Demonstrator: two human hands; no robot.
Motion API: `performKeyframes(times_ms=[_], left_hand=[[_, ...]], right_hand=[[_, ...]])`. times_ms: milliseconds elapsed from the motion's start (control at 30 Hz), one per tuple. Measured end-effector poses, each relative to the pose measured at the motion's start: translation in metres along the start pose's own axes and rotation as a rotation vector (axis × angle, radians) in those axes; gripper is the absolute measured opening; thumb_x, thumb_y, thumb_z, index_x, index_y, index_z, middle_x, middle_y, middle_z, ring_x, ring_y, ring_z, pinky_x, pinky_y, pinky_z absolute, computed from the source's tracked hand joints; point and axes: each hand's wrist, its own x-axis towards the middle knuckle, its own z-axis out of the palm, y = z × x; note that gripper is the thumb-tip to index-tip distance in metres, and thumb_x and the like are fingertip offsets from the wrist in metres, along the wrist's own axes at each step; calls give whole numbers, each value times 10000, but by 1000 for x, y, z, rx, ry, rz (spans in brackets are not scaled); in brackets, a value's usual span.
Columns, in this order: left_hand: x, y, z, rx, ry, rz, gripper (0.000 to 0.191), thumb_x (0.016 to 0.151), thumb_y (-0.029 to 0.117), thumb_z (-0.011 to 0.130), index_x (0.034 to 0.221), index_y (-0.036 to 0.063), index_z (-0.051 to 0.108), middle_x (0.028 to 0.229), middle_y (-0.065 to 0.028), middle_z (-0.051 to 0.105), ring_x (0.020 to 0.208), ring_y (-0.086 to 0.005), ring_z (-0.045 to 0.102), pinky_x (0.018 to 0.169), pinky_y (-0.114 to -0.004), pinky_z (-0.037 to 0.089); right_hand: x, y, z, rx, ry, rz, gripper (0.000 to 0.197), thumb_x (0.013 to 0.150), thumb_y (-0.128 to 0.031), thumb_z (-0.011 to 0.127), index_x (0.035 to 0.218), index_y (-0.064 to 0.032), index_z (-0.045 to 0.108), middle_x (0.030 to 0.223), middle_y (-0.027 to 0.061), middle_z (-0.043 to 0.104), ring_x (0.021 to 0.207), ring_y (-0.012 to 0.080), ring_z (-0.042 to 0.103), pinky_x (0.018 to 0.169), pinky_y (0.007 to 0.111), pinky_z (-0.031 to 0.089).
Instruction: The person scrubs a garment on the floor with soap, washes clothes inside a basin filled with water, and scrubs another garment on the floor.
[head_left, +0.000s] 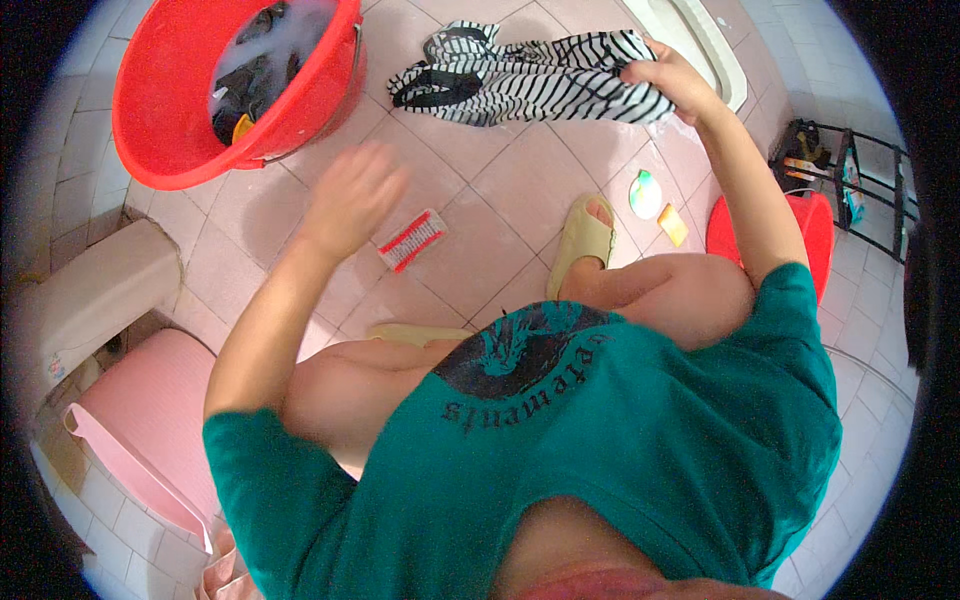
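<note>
My right hand (673, 82) grips one end of a black-and-white striped garment (540, 82) at the upper right. The cloth stretches leftward over the pink floor tiles, and its black-trimmed end lies nearest the bucket. My left hand (352, 193) is blurred and holds nothing; its fingers look extended over the floor. Just below it to the right lies a scrubbing brush (412, 240) with red and white bristles facing up. Beyond that hand stands a large red bucket (165, 97) with dark clothes (251, 82) and suds inside. Something yellow (242, 127) shows among those clothes.
By my slippered foot (581, 244) lie a white-and-green oval item (645, 195) and a yellow bar (673, 225), perhaps soap. A smaller red bucket (819, 232) and a black wire rack (840, 180) stand right. A pink basin or tub (146, 420) is at left, below a pale ledge (112, 285).
</note>
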Motion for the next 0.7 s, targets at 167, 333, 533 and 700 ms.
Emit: performKeyframes(times_ms=[167,333,533,700], left_hand=[[62,-2,143,-335,62,-752,644,705,130,682,1291,43,429,1378,-181,364,1240,-388,378,1005,-449,352],[107,6,163,-517,-113,-804,447,749,131,594,1191,82,546,1278,-226,477,1146,-336,495,934,-388,423],[126,-36,85,-1244,74,-1134,366,829,231,493,1048,-44,591,971,-161,646,885,-263,631,762,-382,490],[174,-12,4,-1732,38,-1130,306,857,178,522,1038,-68,551,963,-177,639,792,-268,654,653,-380,545]], right_hand=[[-31,-36,29,111,-59,-111,396,680,-63,623,1073,-42,586,922,38,649,812,107,599,787,240,478],[-59,-28,-19,452,245,-151,406,740,-102,636,1121,7,548,1037,100,634,927,169,611,856,289,479],[-31,-18,-55,841,452,-92,170,821,-124,558,913,18,581,805,123,645,728,237,638,701,368,538],[17,79,-81,873,390,-164,158,858,-53,485,966,33,562,935,147,624,814,241,608,803,364,487]])
